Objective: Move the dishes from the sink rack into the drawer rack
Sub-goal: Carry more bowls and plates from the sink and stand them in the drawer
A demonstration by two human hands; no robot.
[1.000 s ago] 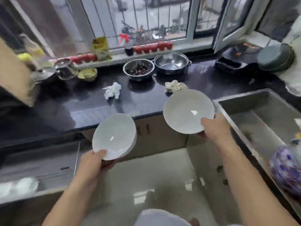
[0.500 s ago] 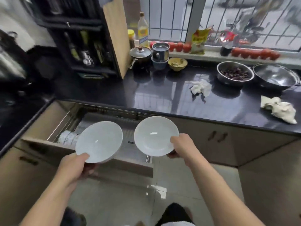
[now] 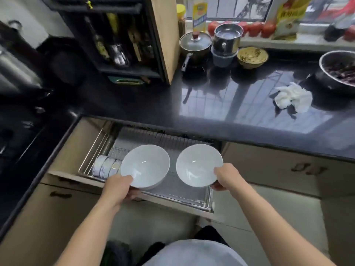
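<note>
I hold two white bowls over the pulled-out drawer rack [image 3: 194, 200], a steel wire tray under the black counter. My left hand [image 3: 118, 189] grips the near rim of the left bowl [image 3: 146, 166], thumb inside the rim. My right hand [image 3: 225, 176] pinches the right edge of the right bowl [image 3: 197, 164]. Both bowls tilt with their insides toward me, a little above the rack. Several white bowls [image 3: 105, 167] stand on edge in the rack's left end, partly hidden by the left bowl. The sink rack is out of view.
The black counter [image 3: 221, 112] carries a lidded pot [image 3: 195, 44], a steel cup [image 3: 227, 38], a yellow bowl [image 3: 251, 57], a crumpled white cloth [image 3: 293, 97] and a steel bowl of dark food [image 3: 340, 70]. A black utensil shelf [image 3: 119, 45] stands behind. Closed cabinet doors [image 3: 288, 169] sit right of the drawer.
I have turned left from the sink to the open drawer. Both bowls have come lower and closer, now above the rack; the grips are unchanged.
</note>
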